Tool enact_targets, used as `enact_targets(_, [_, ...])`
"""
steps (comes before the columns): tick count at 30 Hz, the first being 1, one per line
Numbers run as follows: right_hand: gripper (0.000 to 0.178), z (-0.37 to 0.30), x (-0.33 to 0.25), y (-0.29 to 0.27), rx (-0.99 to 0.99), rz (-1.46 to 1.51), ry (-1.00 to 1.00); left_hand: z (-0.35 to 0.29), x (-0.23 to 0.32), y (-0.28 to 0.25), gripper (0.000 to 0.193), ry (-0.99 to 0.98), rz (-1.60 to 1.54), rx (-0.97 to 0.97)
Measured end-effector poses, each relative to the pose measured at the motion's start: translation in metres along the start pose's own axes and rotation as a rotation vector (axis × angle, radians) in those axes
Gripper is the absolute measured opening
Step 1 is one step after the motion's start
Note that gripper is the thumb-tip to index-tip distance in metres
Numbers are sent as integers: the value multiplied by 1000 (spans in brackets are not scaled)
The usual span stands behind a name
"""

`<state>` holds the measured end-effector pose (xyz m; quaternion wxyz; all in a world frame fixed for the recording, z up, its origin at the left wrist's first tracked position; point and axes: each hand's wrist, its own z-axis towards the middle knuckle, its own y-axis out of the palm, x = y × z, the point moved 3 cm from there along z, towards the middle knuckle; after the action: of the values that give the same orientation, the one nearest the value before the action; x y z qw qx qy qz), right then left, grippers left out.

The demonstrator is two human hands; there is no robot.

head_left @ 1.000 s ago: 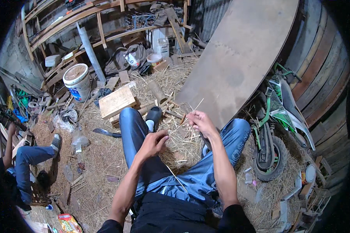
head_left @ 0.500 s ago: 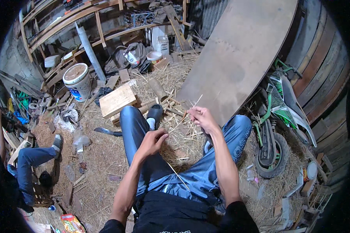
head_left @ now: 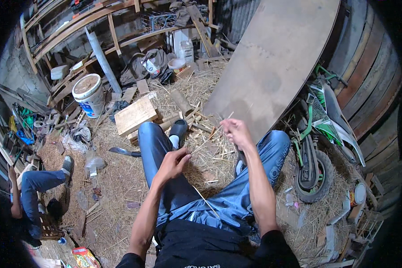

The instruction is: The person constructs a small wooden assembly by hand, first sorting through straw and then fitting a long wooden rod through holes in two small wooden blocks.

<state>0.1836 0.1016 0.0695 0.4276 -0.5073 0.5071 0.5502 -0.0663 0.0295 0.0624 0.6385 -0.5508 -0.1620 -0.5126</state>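
My left hand (head_left: 173,164) is closed above my left thigh, thumb and fingers pinched on a thin pale strip (head_left: 200,147) that looks like split wood or bamboo. Farther forward and to the right, my right hand (head_left: 237,133) is closed too, with a thin pale tip showing just above its fingers. Whether one strip runs through both hands is hard to make out. Another thin stick (head_left: 205,202) lies across my lap. Between my feet, shavings and splinters (head_left: 214,154) cover the straw. A dark curved blade-like piece (head_left: 124,152) lies left of my left knee.
A wooden block (head_left: 135,116) sits ahead of my left knee, near a short log (head_left: 181,102). A white bucket (head_left: 87,94) stands farther left. A large board (head_left: 272,62) leans at the right, beside a green-and-white motorbike (head_left: 319,134). Another person's leg (head_left: 42,183) is at far left.
My right hand has moved slightly right and forward, away from the left. My left hand has barely shifted. The other person's arm at far left has moved lower.
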Motion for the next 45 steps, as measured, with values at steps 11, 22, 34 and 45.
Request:
enact_targets(11, [22,-9,-12,-4,97,73,-53,11,6,3,17,-65,-9,141])
enact_targets(22, [23,-10,6,33,-287,63,38,25,20,19,18,-90,-47,115])
enact_targets(34, [26,-21,5,45,-343,110,116,20,14,27,22,-193,-330,13])
enact_targets(45, [18,4,-8,-8,-68,92,-19,15,14,28,21,-178,-214,-33])
